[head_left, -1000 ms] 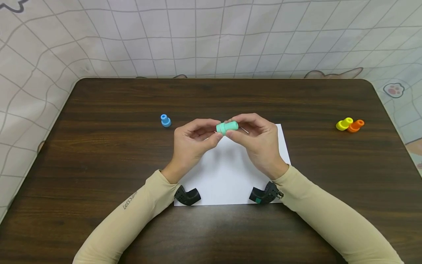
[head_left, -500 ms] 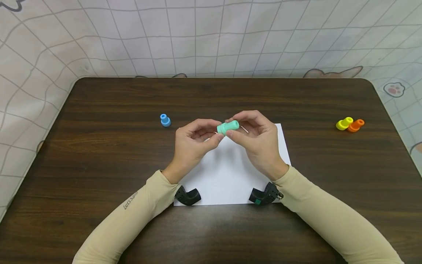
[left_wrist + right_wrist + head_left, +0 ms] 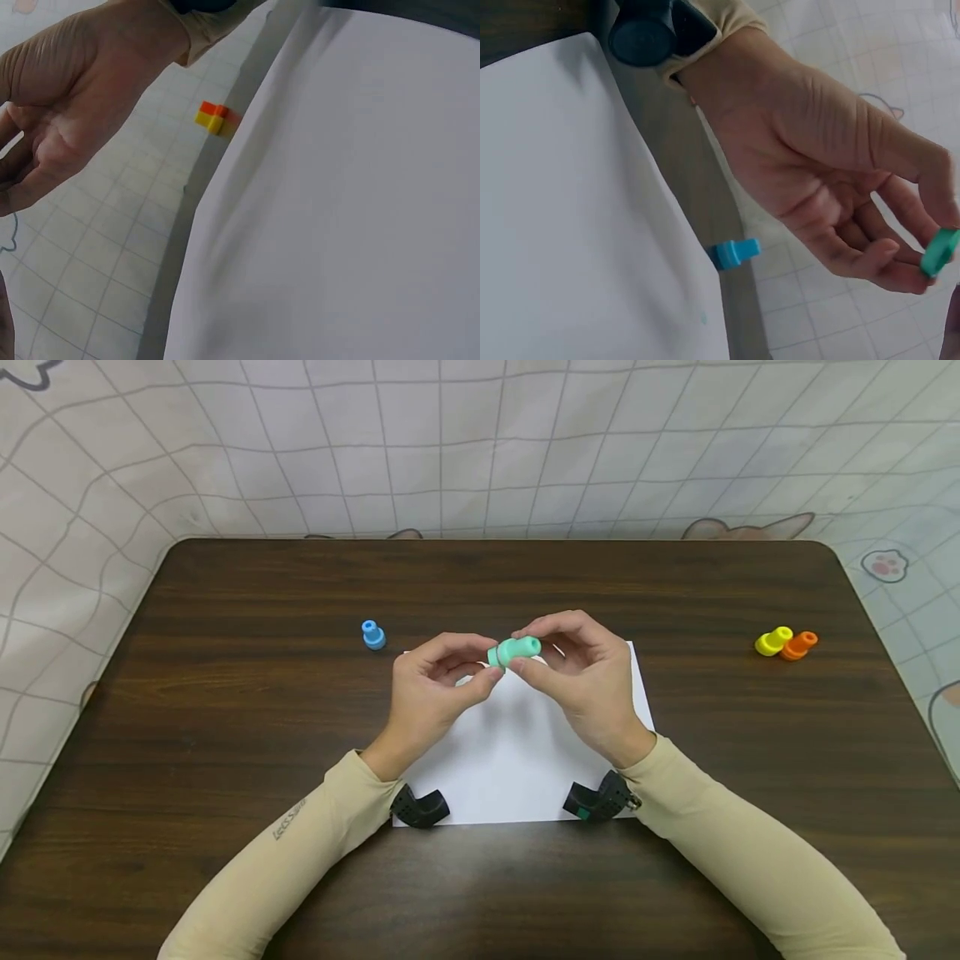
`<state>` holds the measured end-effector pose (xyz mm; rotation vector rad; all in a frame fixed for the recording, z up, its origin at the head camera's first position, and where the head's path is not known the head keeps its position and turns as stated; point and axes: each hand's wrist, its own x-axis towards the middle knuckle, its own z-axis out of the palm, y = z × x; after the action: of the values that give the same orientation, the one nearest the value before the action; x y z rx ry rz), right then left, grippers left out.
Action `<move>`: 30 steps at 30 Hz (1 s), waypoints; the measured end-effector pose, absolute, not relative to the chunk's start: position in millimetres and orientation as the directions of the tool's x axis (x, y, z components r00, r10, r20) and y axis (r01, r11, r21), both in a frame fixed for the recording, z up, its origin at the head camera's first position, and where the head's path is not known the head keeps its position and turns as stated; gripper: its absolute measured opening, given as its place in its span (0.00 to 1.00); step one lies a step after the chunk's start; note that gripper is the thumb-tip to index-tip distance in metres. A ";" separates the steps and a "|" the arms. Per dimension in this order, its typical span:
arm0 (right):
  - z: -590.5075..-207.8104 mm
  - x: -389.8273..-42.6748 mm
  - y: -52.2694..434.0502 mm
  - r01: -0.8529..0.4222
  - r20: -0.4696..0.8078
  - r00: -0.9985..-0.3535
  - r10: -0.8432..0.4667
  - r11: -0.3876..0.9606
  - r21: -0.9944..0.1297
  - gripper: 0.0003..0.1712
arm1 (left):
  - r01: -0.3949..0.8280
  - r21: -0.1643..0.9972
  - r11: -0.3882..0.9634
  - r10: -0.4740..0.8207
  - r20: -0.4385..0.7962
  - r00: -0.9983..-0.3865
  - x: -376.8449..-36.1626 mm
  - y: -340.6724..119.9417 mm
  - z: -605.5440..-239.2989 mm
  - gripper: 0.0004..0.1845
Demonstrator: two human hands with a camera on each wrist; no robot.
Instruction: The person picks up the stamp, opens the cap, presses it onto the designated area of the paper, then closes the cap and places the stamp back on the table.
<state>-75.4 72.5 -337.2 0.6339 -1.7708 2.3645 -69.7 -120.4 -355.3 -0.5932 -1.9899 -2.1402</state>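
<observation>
1. Hands have barely shifted over the last second: the left hand [image 3: 433, 681] and the right hand [image 3: 588, 681] stay raised together above the white sheet of paper [image 3: 517, 760], and the green piece [image 3: 514, 651] sits between them much as before, its narrow end tipped slightly more upward now.
2. Grip is unchanged: the left hand pinches the wider, flanged end with thumb and fingertips, and the right hand pinches the narrower barrel. Judging by that, the two hands are working the piece in place, perhaps twisting or pulling it, with no visible separation so far.
3. Seen from the right wrist, the green piece [image 3: 939, 253] shows only as a flat rim at the left fingertips; the left wrist view does not show it at all.
4. Material looks like smooth, matte, moulded plastic: a short cylinder with a broader collar at one end.
5. Similar pieces rest on the dark wood-grain table [image 3: 225, 735]: a blue piece [image 3: 372, 634] stands upright well off to the left of the paper, and a yellow piece [image 3: 772, 641] and an orange piece [image 3: 798, 645] lie touching each other far to the right.
6. Sleeves are beige fabric; the paper is plain and flat.
</observation>
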 end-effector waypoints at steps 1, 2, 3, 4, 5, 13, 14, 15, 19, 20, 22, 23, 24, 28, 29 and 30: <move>-336.5 -75.9 72.0 -0.359 0.412 -0.899 -0.151 -0.289 -0.888 0.19 | 0.378 0.921 -0.092 0.151 0.388 -0.909 -68.8 -122.9 -355.3 0.15; -335.8 -76.6 71.6 -0.382 0.430 -0.891 -0.148 -0.267 -0.885 0.18 | 0.378 0.922 -0.081 0.152 0.386 -0.910 -67.9 -125.4 -355.2 0.15; -335.2 -77.5 71.3 -0.403 0.446 -0.883 -0.146 -0.249 -0.881 0.17 | 0.378 0.923 -0.066 0.152 0.384 -0.911 -67.0 -128.3 -355.0 0.15; -334.5 -78.3 71.1 -0.424 0.462 -0.875 -0.145 -0.230 -0.876 0.17 | 0.378 0.924 -0.053 0.152 0.382 -0.912 -65.9 -131.5 -354.9 0.15; -334.2 -79.3 70.7 -0.445 0.477 -0.867 -0.145 -0.209 -0.871 0.17 | 0.378 0.925 -0.039 0.150 0.379 -0.913 -65.1 -134.6 -354.7 0.15; -334.1 -87.8 65.4 -0.477 0.481 -0.853 -0.201 -0.076 -0.876 0.17 | 0.344 0.939 0.022 0.098 0.341 -0.935 -56.3 -157.5 -355.8 0.15; -334.5 -89.2 64.8 -0.471 0.473 -0.856 -0.211 -0.060 -0.880 0.16 | 0.336 0.942 0.023 0.093 0.333 -0.938 -55.0 -159.7 -356.7 0.15; -334.9 -90.5 64.1 -0.465 0.463 -0.858 -0.221 -0.046 -0.884 0.16 | 0.328 0.945 0.023 0.087 0.325 -0.942 -53.9 -161.8 -357.5 0.15; -338.5 -97.7 61.6 -0.439 0.429 -0.869 -0.246 -0.018 -0.898 0.16 | 0.305 0.952 0.022 0.074 0.303 -0.950 -51.4 -168.9 -362.0 0.14; -340.0 -99.6 61.1 -0.430 0.420 -0.873 -0.248 -0.015 -0.903 0.16 | 0.302 0.953 0.024 0.072 0.299 -0.951 -51.1 -170.4 -363.1 0.14; -343.1 -102.9 59.6 -0.414 0.403 -0.880 -0.253 -0.014 -0.910 0.15 | 0.296 0.955 0.029 0.071 0.294 -0.953 -50.1 -172.9 -364.7 0.14; -344.9 -104.5 58.7 -0.405 0.395 -0.883 -0.254 -0.015 -0.914 0.15 | 0.291 0.956 0.030 0.071 0.289 -0.955 -49.6 -173.9 -365.5 0.14; -347.0 -106.0 57.9 -0.395 0.386 -0.886 -0.256 -0.018 -0.918 0.15 | 0.286 0.958 0.031 0.070 0.283 -0.956 -49.1 -174.9 -366.6 0.15; -355.0 -111.1 53.5 -0.358 0.350 -0.898 -0.266 -0.017 -0.933 0.14 | 0.263 0.964 0.032 0.072 0.260 -0.963 -46.7 -178.1 -370.3 0.15; -356.6 -112.2 52.3 -0.346 0.338 -0.901 -0.271 -0.017 -0.938 0.15 | 0.259 0.966 0.030 0.070 0.256 -0.964 -46.2 -178.7 -371.1 0.15; -358.0 -113.3 51.1 -0.331 0.321 -0.906 -0.276 -0.014 -0.944 0.15 | 0.257 0.966 0.027 0.069 0.255 -0.965 -46.1 -179.5 -372.1 0.15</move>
<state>-113.3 51.1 -358.0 0.6709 -2.1776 2.1043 -46.1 -179.5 -372.1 -0.3440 -2.1482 -2.0728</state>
